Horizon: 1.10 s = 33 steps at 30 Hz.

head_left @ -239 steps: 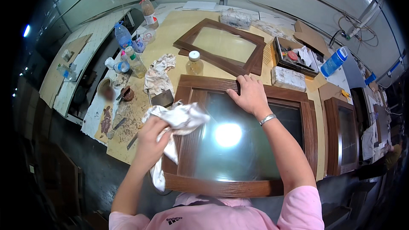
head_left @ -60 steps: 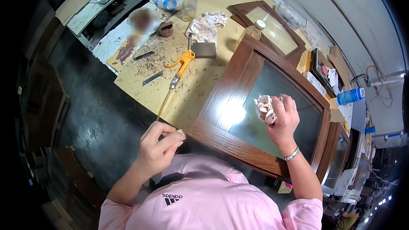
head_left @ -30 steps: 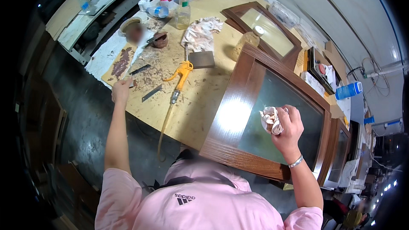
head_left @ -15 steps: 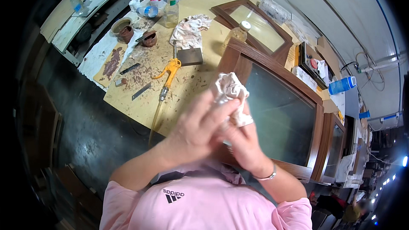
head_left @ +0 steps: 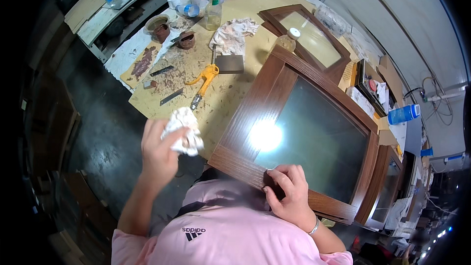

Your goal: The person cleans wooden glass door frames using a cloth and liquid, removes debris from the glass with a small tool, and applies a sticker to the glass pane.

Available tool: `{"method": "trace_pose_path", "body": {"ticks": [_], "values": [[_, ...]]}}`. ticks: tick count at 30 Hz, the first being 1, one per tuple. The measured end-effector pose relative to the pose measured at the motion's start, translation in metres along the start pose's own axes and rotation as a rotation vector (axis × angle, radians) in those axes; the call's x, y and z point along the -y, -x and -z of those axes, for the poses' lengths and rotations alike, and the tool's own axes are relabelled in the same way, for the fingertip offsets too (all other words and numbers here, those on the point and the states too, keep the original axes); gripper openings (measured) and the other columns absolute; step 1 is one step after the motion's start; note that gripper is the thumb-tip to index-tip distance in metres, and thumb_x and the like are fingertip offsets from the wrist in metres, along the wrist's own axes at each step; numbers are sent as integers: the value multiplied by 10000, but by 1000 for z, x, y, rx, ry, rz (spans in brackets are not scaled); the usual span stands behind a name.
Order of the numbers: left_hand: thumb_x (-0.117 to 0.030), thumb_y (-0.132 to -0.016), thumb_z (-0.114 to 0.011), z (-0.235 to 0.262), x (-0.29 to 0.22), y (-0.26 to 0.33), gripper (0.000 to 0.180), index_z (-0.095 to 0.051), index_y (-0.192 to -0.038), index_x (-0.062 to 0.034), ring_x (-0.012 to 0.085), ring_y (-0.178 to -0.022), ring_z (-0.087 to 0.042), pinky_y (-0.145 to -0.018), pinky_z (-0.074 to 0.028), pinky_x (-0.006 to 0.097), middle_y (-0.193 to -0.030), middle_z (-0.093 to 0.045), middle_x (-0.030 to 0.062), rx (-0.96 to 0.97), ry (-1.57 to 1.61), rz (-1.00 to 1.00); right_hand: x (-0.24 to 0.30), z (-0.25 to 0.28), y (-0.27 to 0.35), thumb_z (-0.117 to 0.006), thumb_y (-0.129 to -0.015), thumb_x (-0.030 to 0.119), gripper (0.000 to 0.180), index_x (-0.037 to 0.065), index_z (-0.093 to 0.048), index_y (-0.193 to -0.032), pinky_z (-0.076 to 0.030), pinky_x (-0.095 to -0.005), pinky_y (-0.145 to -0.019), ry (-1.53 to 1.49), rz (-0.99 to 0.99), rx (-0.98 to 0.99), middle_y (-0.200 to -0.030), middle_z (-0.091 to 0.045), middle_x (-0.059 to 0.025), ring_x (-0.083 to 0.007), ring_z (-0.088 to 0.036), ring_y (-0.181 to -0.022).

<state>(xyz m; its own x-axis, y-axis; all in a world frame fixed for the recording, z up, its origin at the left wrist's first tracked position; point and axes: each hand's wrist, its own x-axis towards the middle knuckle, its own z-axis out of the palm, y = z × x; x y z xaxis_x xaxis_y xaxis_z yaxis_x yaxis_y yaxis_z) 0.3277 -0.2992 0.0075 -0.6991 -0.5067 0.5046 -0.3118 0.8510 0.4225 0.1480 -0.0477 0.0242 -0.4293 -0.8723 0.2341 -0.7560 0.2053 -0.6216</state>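
Note:
A crumpled white cloth (head_left: 184, 130) is bunched in my left hand (head_left: 159, 152), raised beyond the table's near left edge. My right hand (head_left: 292, 191) has its fingers curled over the near rail of a brown wooden door with a glass panel (head_left: 240, 122), its thumb at the outer edge. The door lies face up at a slant. A bright light reflects off the glass near its left stile. Just past my left hand, a yellow air blow gun (head_left: 206, 76) lies beside a dark rectangular block (head_left: 229, 64).
On the stained board are a stained rag (head_left: 234, 37), tubs of brown paste (head_left: 186, 40), a flat blade (head_left: 171, 96) and several bottles. A smaller glazed frame (head_left: 314, 34) lies behind the door. Another glazed door (head_left: 382, 186) stands at right, near a blue bottle (head_left: 404, 114).
Both hands were together on the cloth over the door. Now they are apart: my left hand has moved left with the cloth, my right down to the door's near rail.

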Motion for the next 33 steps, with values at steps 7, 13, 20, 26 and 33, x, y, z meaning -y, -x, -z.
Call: {"method": "trace_pose_path", "body": {"ticks": [7, 13, 20, 26, 33], "values": [[-116, -625, -733, -10, 15, 11, 265, -775, -882, -163, 248, -835, -577, -711, -495, 367, -957, -663, 25, -88, -160, -57, 0, 0, 4, -694, -739, 53, 351, 35, -646, -1087, -486, -423, -752, 26, 35, 21, -1013, -606, -147, -342, -556, -861], [-85, -626, -677, -4, -16, 7, 200, -762, -791, -157, 255, -801, -574, -745, -488, 371, -965, -695, -6, 61, -68, -277, -5, -1, 3, -723, -717, 54, 388, 24, -645, -1096, -481, -402, -723, 44, 65, 8, -1004, -602, -140, -314, -545, -841], [-112, -599, -652, 0, -42, -23, 297, -758, -874, -147, 266, -797, -594, -678, -506, 379, -944, -663, 72, 147, 211, -348, -2, 0, 3, -712, -704, 50, 394, 29, -645, -1092, -493, -386, -721, 102, 79, -8, -1011, -598, -129, -302, -546, -838], [-234, -665, -772, -54, -1, -93, 217, -630, -760, -100, 293, -809, -582, -654, -482, 414, -872, -592, 84, 54, -136, -247, 5, -1, 6, -696, -757, 67, 404, -6, -598, -1141, -495, -429, -800, 125, 62, 24, -1102, -584, -156, -347, -574, -923], [-126, -658, -739, -67, -17, -108, 193, -579, -732, -49, 337, -751, -557, -667, -465, 409, -795, -562, 121, 125, 57, -461, 3, -1, 27, -717, -811, 130, 472, 4, -567, -1240, -511, -418, -859, 159, 24, -55, -1179, -574, -169, -360, -586, -1047]]}}
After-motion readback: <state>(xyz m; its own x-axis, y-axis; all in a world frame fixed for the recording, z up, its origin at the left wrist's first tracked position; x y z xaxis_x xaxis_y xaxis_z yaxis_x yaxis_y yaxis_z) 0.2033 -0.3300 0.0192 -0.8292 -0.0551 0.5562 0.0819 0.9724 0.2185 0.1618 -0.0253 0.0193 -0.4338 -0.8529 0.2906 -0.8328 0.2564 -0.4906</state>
